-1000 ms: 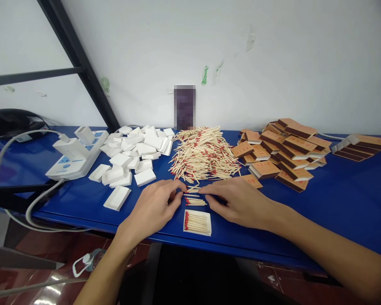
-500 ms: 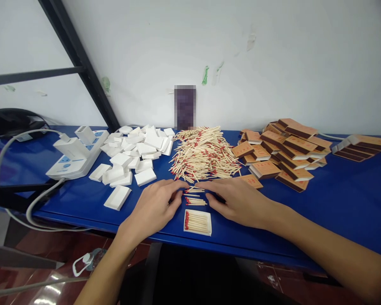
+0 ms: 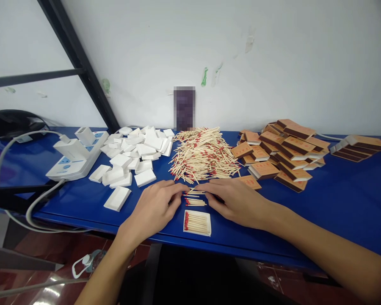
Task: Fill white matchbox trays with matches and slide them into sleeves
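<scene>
My left hand (image 3: 160, 204) and my right hand (image 3: 238, 202) rest on the blue table, fingertips pointing at each other. Between them lie loose matches (image 3: 195, 202), red heads to the left. Fingertips of both hands touch the ends of the upper matches; each hand has thumb and forefinger slightly apart. Below, a white tray (image 3: 197, 233) holds a row of matches. Just behind the hands rises a big heap of matches (image 3: 203, 156).
White empty trays (image 3: 144, 149) are piled at left, one (image 3: 117, 199) apart in front. Orange matchbox sleeves (image 3: 287, 148) are heaped at right. A power strip (image 3: 66, 169) with cables sits far left. A pixelated dark object (image 3: 184, 108) stands at the wall.
Both hands stay almost in place. The upper matches between the fingertips have shifted slightly.
</scene>
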The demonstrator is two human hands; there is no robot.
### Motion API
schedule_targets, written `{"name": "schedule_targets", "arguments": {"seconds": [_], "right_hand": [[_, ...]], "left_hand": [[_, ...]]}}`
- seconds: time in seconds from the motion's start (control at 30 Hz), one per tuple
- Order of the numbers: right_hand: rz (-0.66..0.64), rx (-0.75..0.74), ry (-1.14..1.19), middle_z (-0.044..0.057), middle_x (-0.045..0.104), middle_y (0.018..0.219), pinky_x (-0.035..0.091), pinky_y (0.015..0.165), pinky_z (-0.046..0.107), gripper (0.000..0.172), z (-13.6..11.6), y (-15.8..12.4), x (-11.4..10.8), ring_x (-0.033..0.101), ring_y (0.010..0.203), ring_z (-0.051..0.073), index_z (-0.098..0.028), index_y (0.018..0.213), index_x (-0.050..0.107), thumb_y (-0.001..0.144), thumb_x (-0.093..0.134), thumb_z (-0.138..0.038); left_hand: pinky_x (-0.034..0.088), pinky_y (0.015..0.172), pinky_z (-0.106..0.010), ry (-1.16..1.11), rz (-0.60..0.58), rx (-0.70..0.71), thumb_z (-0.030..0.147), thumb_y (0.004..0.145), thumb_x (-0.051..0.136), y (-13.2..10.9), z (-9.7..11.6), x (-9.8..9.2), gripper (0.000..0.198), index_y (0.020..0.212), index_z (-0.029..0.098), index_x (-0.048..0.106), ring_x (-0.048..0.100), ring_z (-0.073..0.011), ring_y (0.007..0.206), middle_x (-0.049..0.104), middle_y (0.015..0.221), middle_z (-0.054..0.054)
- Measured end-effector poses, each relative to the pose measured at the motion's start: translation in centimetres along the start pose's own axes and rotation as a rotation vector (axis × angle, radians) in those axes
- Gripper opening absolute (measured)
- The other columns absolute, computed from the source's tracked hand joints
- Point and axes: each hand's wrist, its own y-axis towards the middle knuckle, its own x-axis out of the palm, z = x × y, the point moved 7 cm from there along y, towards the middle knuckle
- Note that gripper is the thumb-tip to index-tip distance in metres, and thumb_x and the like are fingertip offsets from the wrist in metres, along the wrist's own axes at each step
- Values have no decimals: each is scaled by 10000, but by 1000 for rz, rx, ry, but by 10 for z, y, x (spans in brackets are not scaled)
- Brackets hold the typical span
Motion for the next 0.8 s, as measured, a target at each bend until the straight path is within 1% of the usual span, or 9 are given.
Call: {"name": "schedule_targets", "arguments": {"seconds": [0.1, 0.2, 0.27, 0.4, 0.47, 0.6, 0.7, 0.8], "right_hand": [[12, -10, 16, 61, 727, 982, 482, 774, 336, 342, 0, 0, 0, 665, 887, 219, -199, 1207, 658, 949, 440, -143], [35, -21, 10, 69, 724, 1000, 487, 778, 350, 360, 0, 0, 0, 664, 894, 230, -199, 1250, 632, 943, 451, -141], [16, -13, -2, 73, 719, 983, 490, 761, 356, 368, 1, 0, 2, 662, 879, 236, -197, 1274, 617, 948, 454, -148], [-37, -14, -23, 84, 700, 991, 490, 749, 350, 379, 2, 0, 6, 658, 877, 234, -197, 1311, 594, 969, 439, -147], [-49, -38, -60, 79, 688, 952, 482, 726, 334, 383, 1, 0, 7, 656, 852, 228, -204, 1316, 595, 972, 440, -139], [-44, -98, -151, 51, 640, 822, 433, 625, 290, 336, -1, 1, 8, 620, 723, 198, -217, 1235, 658, 973, 462, -140], [-47, -130, -156, 38, 617, 802, 410, 599, 271, 302, -2, 2, 9, 599, 686, 176, -227, 1166, 693, 971, 478, -140], [-50, -126, -146, 34, 614, 804, 414, 602, 266, 268, -1, 2, 9, 598, 686, 169, -215, 1124, 702, 979, 485, -155]], "left_hand": [[454, 788, -331, 21, -9, 8, 193, 981, 441, 0, 0, 1, 283, 1134, 263, 669, 641, -225, 907, 693, 956, -23], [464, 845, -356, 43, -21, 25, 196, 987, 424, 0, -1, 2, 301, 1150, 267, 667, 641, -245, 974, 705, 1000, -21], [468, 874, -369, 47, -24, 27, 196, 989, 416, 0, -1, 2, 311, 1161, 271, 664, 638, -252, 1012, 707, 1037, -21], [476, 872, -370, 43, -29, 28, 203, 990, 419, 0, -1, 3, 308, 1163, 271, 664, 643, -243, 992, 704, 1026, -21], [475, 868, -367, 42, -27, 31, 205, 991, 423, 0, -1, 3, 302, 1163, 269, 663, 642, -239, 987, 701, 1020, -22], [475, 832, -354, 40, -23, 37, 201, 992, 424, 0, 1, 2, 291, 1150, 259, 662, 640, -227, 944, 691, 984, -21], [476, 835, -357, 34, -22, 38, 195, 992, 421, 0, 1, 3, 287, 1140, 250, 660, 640, -224, 937, 687, 984, -23], [474, 848, -366, 39, -24, 37, 196, 991, 420, 0, 1, 3, 291, 1156, 256, 654, 639, -232, 957, 695, 1005, -25]]}}
